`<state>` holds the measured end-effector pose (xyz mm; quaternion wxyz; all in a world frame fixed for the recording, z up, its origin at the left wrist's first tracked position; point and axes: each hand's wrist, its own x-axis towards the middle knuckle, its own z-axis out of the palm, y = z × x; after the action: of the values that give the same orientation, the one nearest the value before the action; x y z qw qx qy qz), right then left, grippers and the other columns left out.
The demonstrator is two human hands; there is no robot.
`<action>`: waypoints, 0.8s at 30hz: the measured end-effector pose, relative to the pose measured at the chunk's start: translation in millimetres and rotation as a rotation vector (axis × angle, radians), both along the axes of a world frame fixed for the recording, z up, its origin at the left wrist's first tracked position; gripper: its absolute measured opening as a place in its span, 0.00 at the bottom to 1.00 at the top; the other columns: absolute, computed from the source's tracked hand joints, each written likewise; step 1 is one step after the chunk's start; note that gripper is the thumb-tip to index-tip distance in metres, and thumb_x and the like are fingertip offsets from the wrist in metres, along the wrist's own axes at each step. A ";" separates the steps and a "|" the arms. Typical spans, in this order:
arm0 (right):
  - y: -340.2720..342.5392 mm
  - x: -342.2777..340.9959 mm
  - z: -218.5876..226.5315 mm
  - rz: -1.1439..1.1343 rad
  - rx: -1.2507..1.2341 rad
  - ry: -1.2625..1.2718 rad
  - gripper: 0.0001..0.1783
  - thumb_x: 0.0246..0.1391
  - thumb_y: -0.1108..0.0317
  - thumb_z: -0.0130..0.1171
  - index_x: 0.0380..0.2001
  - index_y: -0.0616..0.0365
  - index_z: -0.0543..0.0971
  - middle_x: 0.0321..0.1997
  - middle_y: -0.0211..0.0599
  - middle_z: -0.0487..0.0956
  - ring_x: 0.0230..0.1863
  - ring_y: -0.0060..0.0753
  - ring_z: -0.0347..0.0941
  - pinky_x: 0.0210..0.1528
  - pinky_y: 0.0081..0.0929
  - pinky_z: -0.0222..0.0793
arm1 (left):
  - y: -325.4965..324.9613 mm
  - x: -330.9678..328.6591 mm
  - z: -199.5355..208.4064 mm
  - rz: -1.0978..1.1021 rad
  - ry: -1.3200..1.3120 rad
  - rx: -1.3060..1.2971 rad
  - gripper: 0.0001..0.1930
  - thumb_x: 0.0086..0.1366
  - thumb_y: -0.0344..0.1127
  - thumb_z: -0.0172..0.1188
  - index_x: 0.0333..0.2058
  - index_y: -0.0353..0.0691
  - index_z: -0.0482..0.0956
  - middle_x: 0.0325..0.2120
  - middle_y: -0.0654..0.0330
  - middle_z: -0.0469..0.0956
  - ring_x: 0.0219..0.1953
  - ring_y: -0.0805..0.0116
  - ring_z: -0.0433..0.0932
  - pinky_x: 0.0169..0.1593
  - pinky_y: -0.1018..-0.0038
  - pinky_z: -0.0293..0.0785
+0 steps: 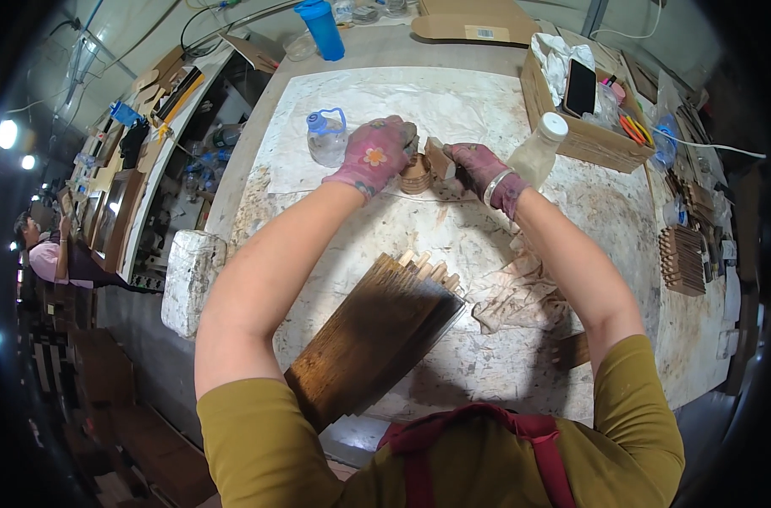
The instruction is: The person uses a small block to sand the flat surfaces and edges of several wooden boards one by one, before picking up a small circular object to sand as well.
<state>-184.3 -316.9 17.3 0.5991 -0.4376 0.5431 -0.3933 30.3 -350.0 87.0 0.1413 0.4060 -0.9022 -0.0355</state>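
My left hand [375,156], in a pink flowered glove, is closed beside a small round ribbed brown object [416,175] on the sheet-covered table. Its fingertips are dark with stain, and what they grip is hidden. Just right of the round object, my right hand [484,172], gloved and with a band at the wrist, pinches a small flat brown piece [439,158]. Nearer to me lies a stack of dark-stained wooden boards [373,334] with pale peg-like ends [428,268]. A crumpled stained cloth [517,296] rests right of the boards.
A clear bottle with a blue handled cap [326,140] stands by my left hand, a white-capped bottle [538,151] by my right. At the far right sits a cardboard box [589,135] holding a phone and scissors. Another person [51,254] is at the left.
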 end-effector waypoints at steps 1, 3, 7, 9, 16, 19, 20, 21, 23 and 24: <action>-1.2 2.0 1.2 0.001 -0.010 0.036 0.19 0.63 0.53 0.55 0.37 0.58 0.82 0.24 0.30 0.77 0.19 0.21 0.68 0.22 0.25 0.63 | 3.3 0.1 2.1 -0.027 0.037 0.021 0.07 0.55 0.32 0.60 0.34 0.46 0.78 0.36 0.56 0.77 0.43 0.52 0.78 0.45 0.60 0.75; -1.7 7.4 0.8 0.005 -0.061 0.092 0.18 0.63 0.54 0.56 0.38 0.58 0.82 0.25 0.30 0.77 0.19 0.20 0.69 0.23 0.24 0.64 | 0.9 -3.9 -5.3 -0.048 0.018 -0.030 0.07 0.54 0.32 0.60 0.34 0.45 0.78 0.36 0.56 0.77 0.43 0.52 0.78 0.46 0.61 0.74; 7.4 15.1 1.5 -0.022 -0.093 0.088 0.17 0.62 0.54 0.57 0.40 0.58 0.83 0.26 0.29 0.77 0.20 0.20 0.68 0.23 0.24 0.64 | -4.4 -2.1 -12.3 -0.041 -0.038 -0.093 0.08 0.54 0.33 0.61 0.34 0.43 0.78 0.36 0.55 0.77 0.43 0.52 0.78 0.46 0.61 0.75; 0.8 2.8 -13.0 0.023 -0.017 -0.008 0.19 0.62 0.54 0.57 0.42 0.59 0.82 0.26 0.28 0.78 0.20 0.20 0.68 0.23 0.24 0.65 | -4.1 -1.0 -9.7 -0.028 -0.035 -0.076 0.08 0.54 0.33 0.61 0.34 0.43 0.78 0.36 0.55 0.77 0.43 0.52 0.78 0.46 0.61 0.75; 7.9 5.9 4.5 -0.013 -0.036 0.053 0.20 0.62 0.54 0.57 0.46 0.60 0.81 0.28 0.29 0.79 0.22 0.21 0.70 0.24 0.24 0.66 | -0.3 -9.9 -6.1 -0.050 0.001 -0.062 0.08 0.54 0.33 0.60 0.35 0.45 0.79 0.36 0.56 0.78 0.42 0.51 0.78 0.44 0.60 0.75; 13.8 8.9 6.2 0.001 0.030 -0.177 0.19 0.64 0.56 0.56 0.45 0.63 0.80 0.33 0.32 0.81 0.29 0.23 0.74 0.28 0.23 0.70 | -3.8 -7.5 -5.7 -0.028 -0.030 -0.037 0.09 0.55 0.33 0.59 0.37 0.45 0.80 0.37 0.55 0.78 0.43 0.50 0.79 0.45 0.60 0.75; 17.1 7.0 5.6 -0.027 0.056 -0.243 0.19 0.64 0.56 0.56 0.45 0.63 0.80 0.34 0.34 0.81 0.30 0.24 0.76 0.30 0.23 0.71 | -5.1 -5.7 -5.3 -0.014 -0.045 -0.016 0.10 0.56 0.34 0.59 0.38 0.45 0.81 0.38 0.54 0.79 0.44 0.50 0.79 0.46 0.60 0.75; 23.5 4.0 5.0 -0.056 0.082 -0.309 0.19 0.64 0.56 0.56 0.46 0.63 0.80 0.36 0.35 0.82 0.31 0.26 0.77 0.32 0.22 0.73 | -7.2 -3.6 -7.2 0.044 -0.037 0.024 0.10 0.56 0.35 0.60 0.38 0.44 0.81 0.39 0.53 0.79 0.44 0.50 0.79 0.46 0.60 0.76; 25.8 -2.5 3.2 -0.007 0.071 -0.360 0.20 0.63 0.57 0.56 0.48 0.62 0.79 0.42 0.39 0.82 0.39 0.31 0.81 0.42 0.26 0.77 | -12.0 0.6 -11.8 0.156 -0.024 0.103 0.12 0.57 0.37 0.62 0.39 0.42 0.83 0.40 0.51 0.81 0.44 0.50 0.81 0.46 0.61 0.77; 21.4 -3.1 3.7 0.018 0.012 -0.144 0.20 0.63 0.56 0.56 0.49 0.61 0.78 0.44 0.40 0.82 0.41 0.33 0.81 0.44 0.28 0.77 | -14.7 3.1 -13.8 0.190 -0.018 0.163 0.12 0.58 0.38 0.61 0.40 0.42 0.83 0.41 0.50 0.81 0.45 0.49 0.80 0.47 0.61 0.76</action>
<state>-187.4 -295.5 21.0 0.6425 -0.4095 0.4971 -0.4152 33.4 -364.7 73.3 0.1022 0.5000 -0.8551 -0.0915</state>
